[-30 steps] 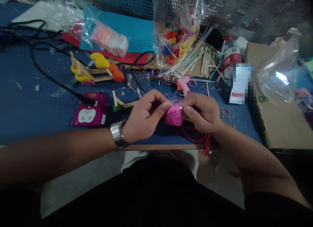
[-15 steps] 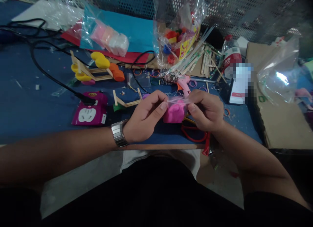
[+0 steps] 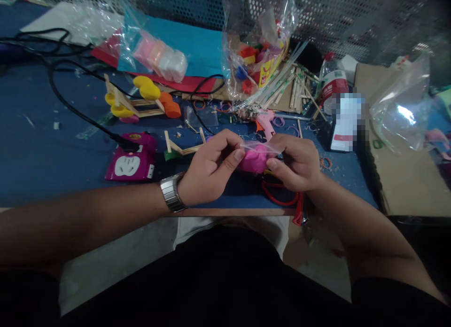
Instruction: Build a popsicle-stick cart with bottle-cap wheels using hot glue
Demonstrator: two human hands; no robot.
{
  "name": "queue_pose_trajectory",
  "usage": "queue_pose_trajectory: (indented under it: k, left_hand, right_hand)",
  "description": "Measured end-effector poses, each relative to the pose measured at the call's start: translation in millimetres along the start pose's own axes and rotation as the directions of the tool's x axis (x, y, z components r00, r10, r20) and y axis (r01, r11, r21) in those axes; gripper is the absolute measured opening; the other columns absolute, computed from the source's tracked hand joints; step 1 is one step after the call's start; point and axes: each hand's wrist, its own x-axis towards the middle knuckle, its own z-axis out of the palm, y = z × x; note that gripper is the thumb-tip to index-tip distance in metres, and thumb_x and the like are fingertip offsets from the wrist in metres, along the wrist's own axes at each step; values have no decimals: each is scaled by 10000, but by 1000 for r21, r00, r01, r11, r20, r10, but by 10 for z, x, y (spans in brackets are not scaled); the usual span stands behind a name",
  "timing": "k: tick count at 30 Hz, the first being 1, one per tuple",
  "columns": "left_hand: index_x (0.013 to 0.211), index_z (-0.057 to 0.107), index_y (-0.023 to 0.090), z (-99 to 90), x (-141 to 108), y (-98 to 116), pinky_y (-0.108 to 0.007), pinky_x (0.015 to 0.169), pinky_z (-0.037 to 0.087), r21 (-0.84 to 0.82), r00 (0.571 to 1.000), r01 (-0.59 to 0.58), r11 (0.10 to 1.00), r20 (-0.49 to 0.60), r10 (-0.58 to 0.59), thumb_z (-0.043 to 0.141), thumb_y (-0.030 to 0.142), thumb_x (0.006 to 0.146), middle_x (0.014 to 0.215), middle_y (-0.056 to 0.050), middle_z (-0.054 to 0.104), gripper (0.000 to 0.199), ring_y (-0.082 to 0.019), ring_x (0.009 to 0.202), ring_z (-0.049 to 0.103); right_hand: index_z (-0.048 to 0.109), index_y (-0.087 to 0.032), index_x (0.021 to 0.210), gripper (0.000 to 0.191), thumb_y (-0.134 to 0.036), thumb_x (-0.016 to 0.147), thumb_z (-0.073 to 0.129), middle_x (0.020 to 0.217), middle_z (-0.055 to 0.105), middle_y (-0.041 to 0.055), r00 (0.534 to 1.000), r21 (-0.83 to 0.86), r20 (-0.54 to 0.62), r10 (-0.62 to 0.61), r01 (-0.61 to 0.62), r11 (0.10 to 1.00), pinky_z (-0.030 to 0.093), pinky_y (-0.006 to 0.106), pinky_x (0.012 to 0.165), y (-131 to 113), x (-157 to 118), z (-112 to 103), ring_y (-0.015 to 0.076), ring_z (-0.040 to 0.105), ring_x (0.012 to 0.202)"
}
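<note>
- Pink lump of soft clay in a thin clear plastic wrap (image 3: pixel 254 159) is held between both hands, just above the near edge of the blue worktop (image 3: pixel 42 158).
- Left hand (image 3: pixel 207 169) pinches the wrap at its left side with closed fingers.
- Right hand (image 3: pixel 296 161) grips its right side, thumb under.
- Red scissors (image 3: pixel 282 198) lie below.
</note>
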Motion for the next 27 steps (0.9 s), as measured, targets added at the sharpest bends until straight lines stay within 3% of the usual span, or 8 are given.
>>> queue_pose_trajectory:
  k: [10,18,27]
  left_hand:
    - [1044,668,242,-3,17,-46,-330,753,539,-9,995,-55,998,78,56,670,456,1190,923,-25,657,259,-176,806,611]
    - [1076,679,244,17,-7,-54,-316,761,568,-76,987,-30,997,156,41,716,501,1165,950,-27,683,274,-177,832,649]
    - [1082,663,250,-9,2,3,-336,763,536,-47,997,-15,999,68,19,634,447,1208,939,-24,643,235,-173,805,592]
  right_hand:
    - [642,-258,968,184,-281,1148,668,802,599,-3,998,-17,60,-31,32,999,480,314,683,-4,1,28,172,574,718]
    - [601,-250,915,297,-359,1189,630,785,537,-15,995,-35,94,-22,26,999,430,300,672,-14,0,79,164,507,689]
    - [630,-251,918,269,-307,1181,621,789,604,6,1000,13,24,-7,7,1000,488,315,676,-30,12,34,171,575,700]
